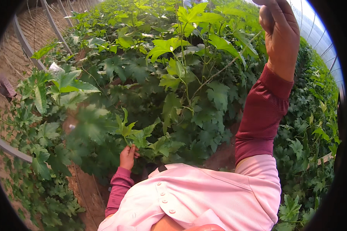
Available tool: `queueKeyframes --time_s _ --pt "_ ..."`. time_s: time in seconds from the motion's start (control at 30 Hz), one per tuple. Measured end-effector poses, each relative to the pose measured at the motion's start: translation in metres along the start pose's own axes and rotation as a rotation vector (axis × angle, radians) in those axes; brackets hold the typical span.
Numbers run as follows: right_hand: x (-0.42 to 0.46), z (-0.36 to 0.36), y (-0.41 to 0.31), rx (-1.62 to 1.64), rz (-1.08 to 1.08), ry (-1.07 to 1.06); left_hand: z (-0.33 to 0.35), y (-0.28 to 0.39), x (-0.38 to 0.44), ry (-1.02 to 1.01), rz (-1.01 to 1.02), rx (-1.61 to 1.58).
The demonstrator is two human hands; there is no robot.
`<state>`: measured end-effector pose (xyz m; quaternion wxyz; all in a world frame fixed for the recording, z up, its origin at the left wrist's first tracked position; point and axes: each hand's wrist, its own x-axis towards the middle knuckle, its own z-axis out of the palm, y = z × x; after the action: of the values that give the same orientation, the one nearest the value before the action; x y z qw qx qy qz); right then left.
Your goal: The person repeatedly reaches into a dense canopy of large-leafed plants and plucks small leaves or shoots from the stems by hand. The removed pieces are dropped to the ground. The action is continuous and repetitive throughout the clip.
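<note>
My left hand (128, 157) is low in front of my body, thumb and fingers pinched on the stem of a leafy green vine shoot (127, 130). Lobed leaves spread just above and to the right of those fingers. High at the upper right, my right hand (282, 40) is raised, its fingertips cut off by the picture's rim. A thin pale stem or cord (219, 70) slants up from the foliage to beside this hand; I cannot tell whether the hand holds it. Taller climbing vines (183, 57) with bright leaves stand between the two hands.
Dense vine foliage (300, 138) fills the right side. Curved grey frame poles (26, 44) stand at the left before a brown wall surface (36, 26). A strip of bare soil (88, 193) runs at lower left. Part of another person (190, 3) shows at the far top.
</note>
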<state>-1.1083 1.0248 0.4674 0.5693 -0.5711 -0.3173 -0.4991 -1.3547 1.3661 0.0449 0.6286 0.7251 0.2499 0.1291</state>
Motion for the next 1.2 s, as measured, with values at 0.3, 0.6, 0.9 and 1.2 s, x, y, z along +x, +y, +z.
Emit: queueKeyframes --time_s 0.3,0.6,0.9,1.2 --pt "-0.064 -0.016 -0.014 0.019 0.075 -0.637 0.046 0.137 0.053 -0.038 0.238 -0.45" --pt "-0.162 0.075 -0.047 0.413 0.004 -0.927 0.065 0.291 0.052 -0.04 0.827 -0.162" --pt "-0.167 0.14 0.032 1.257 1.003 -0.562 0.041 0.31 0.017 0.14 1.284 0.176" --pt "-0.118 0.159 -0.011 1.093 0.763 -1.126 0.023 0.311 0.015 -0.283 0.852 -0.359"
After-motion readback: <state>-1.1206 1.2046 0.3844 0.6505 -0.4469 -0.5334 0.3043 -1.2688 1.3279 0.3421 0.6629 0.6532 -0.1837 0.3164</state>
